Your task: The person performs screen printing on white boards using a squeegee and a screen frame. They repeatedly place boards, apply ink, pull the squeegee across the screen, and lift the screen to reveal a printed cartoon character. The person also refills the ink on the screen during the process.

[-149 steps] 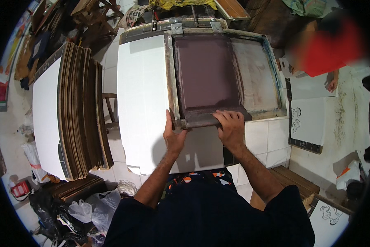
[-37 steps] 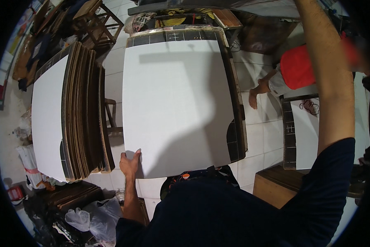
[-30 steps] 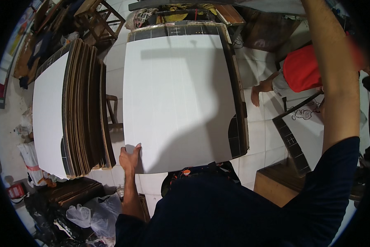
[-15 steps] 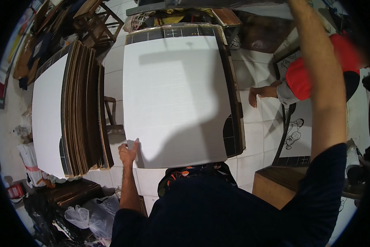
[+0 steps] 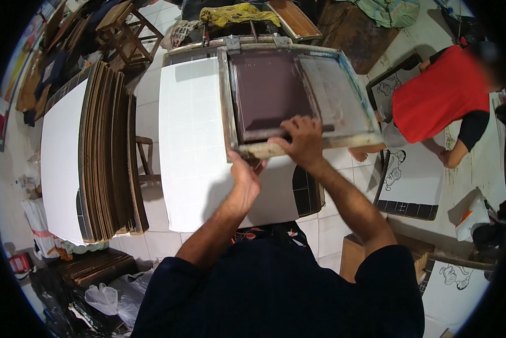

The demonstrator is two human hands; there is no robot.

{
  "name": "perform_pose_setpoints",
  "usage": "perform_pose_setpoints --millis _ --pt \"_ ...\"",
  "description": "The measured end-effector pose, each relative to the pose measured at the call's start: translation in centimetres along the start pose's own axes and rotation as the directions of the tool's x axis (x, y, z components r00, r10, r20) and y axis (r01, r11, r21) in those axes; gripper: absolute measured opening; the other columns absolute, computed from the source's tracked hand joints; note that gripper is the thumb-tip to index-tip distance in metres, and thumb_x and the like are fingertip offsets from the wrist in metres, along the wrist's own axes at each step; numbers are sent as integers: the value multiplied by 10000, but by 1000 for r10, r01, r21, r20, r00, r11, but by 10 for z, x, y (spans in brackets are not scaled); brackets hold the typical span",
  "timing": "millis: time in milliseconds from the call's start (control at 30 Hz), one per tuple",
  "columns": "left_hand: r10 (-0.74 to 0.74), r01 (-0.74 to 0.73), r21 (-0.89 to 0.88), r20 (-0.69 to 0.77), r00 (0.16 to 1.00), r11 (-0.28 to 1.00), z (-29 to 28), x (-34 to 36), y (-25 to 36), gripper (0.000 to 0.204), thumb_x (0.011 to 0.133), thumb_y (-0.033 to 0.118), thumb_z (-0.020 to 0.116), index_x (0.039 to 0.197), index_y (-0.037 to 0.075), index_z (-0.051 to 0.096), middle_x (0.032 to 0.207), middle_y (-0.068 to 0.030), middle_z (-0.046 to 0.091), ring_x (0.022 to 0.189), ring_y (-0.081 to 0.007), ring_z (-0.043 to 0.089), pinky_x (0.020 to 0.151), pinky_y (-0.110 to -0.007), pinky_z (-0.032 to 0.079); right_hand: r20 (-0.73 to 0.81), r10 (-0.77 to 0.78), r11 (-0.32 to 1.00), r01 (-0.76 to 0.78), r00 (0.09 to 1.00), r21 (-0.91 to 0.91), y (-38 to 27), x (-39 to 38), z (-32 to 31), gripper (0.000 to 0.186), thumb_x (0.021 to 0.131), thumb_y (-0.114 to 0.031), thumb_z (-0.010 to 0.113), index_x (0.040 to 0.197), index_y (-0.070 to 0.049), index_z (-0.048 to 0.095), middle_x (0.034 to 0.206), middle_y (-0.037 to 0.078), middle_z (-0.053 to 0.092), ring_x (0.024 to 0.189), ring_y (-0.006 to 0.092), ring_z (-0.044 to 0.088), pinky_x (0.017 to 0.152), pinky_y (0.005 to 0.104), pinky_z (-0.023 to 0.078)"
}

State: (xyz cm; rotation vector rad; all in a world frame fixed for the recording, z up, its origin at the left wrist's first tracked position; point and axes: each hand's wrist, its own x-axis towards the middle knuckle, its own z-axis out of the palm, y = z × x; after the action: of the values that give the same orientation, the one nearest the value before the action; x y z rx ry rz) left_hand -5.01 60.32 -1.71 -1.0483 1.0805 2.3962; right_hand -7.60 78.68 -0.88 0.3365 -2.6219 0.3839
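Observation:
My left hand point(image 5: 244, 176) grips the near left corner of a hinged screen-printing frame point(image 5: 357, 138) with a pale, stained rim. My right hand point(image 5: 302, 141) is closed over a dark squeegee point(image 5: 328, 128) lying across the frame's near part, thumb by the near rim. The screen holds a dark purple ink area point(image 5: 268, 87) beside a hazy, paint-smeared section. Beneath it, a large white sheet point(image 5: 188, 135) lies on a dark gridded board point(image 5: 306, 191), showing to the left of and below the frame.
A thick stack of boards point(image 5: 103, 158) stands left, near a wooden stool point(image 5: 120, 25). A co-worker point(image 5: 433, 96) in red leans over boards with line drawings point(image 5: 410, 180) at right. Plastic bags point(image 5: 112, 298) lie lower left, a wooden box point(image 5: 351, 253) lower right.
The screen, raised out of the way half a second ago, is now down over the sheet. My right hand came down onto the squeegee; my left moved from the sheet's edge to the frame.

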Motion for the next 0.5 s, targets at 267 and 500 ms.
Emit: perform_pose_setpoints --millis 267,500 --pt "85 -41 949 16 996 313 -116 72 -24 725 940 592 733 1279 -32 584 1304 -214 633 1066 -295 669 875 -447 510 341 62 991 -97 938 89 27 -19 80 406 876 -427 790 1135 -135 679 1041 60 666 1016 288 614 924 483 414" --pt "503 -522 741 670 546 -422 -128 87 -30 1176 725 402 951 1589 -56 299 1554 -263 443 1505 -436 365 1254 -575 243 434 44 988 -104 900 116 30 -1 78 283 856 -253 820 1065 -128 677 958 61 665 974 287 619 881 475 421"
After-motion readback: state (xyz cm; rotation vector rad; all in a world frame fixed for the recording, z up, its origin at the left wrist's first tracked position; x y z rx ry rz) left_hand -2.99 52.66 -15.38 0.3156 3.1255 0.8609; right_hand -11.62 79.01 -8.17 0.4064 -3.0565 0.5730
